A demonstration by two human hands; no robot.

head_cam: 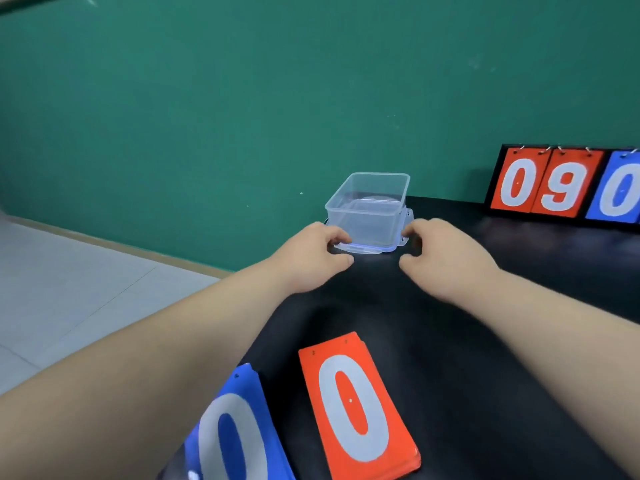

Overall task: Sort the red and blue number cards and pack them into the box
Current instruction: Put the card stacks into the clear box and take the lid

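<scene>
At frame centre the left hand (317, 252) pinches the lid (367, 248) at its left corner. The right hand (445, 259) curls by its right latch, grip unclear. The clear box (367, 206) stands on the lid. Red cards (356, 407) and blue cards (235, 434) lie stacked at bottom centre.

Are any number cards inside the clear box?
No, the clear plastic box is empty, while the red card stack and the blue card stack lie on the black table.
</scene>
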